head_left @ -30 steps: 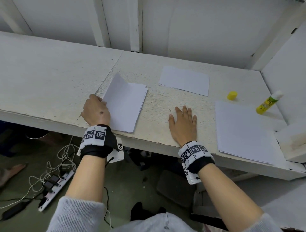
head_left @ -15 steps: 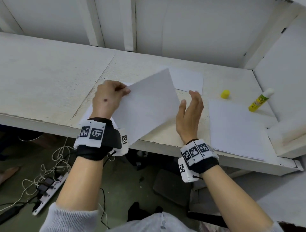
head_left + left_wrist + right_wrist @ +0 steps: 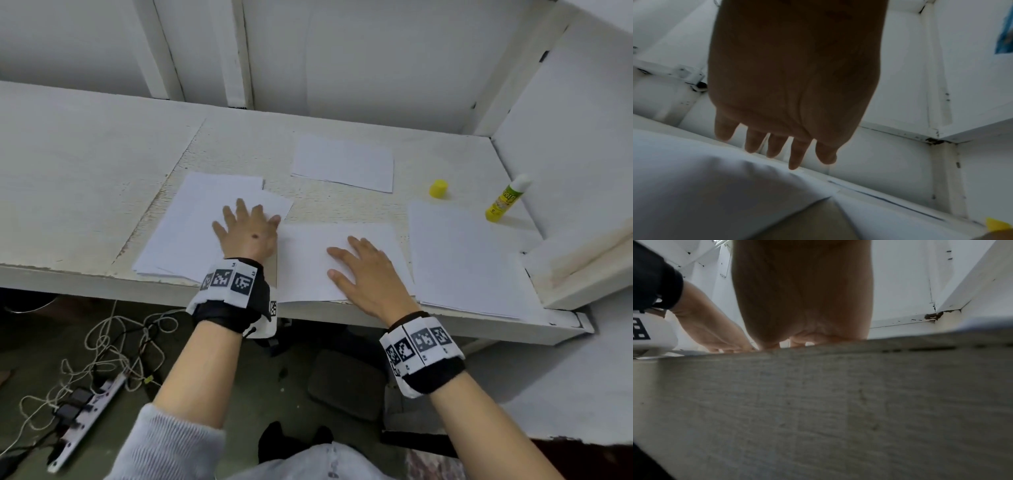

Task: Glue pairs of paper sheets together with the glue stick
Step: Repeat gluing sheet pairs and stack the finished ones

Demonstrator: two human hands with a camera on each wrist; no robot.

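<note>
A single white sheet (image 3: pixel 305 260) lies flat at the front middle of the white shelf (image 3: pixel 102 164). My right hand (image 3: pixel 363 270) rests flat on it with straight fingers. My left hand (image 3: pixel 248 228) lies spread and flat on the stack of white sheets (image 3: pixel 181 233) at the left. In the left wrist view the left hand (image 3: pixel 777 146) hovers with straight fingers over the white paper (image 3: pixel 705 186). The uncapped yellow glue stick (image 3: pixel 506 198) stands at the far right, its yellow cap (image 3: pixel 438 189) lying apart to its left.
Another white sheet (image 3: pixel 342 163) lies at the back middle, and a second stack of paper (image 3: pixel 469 263) at the right front. A white side wall (image 3: pixel 575 137) closes the shelf on the right. Cables and a power strip (image 3: pixel 85 421) lie on the floor below.
My left hand lifted a sheet off the left stack and carried it right; it now lies flat at the front middle. Both hands have come down flat, right on that sheet, left on the stack.
</note>
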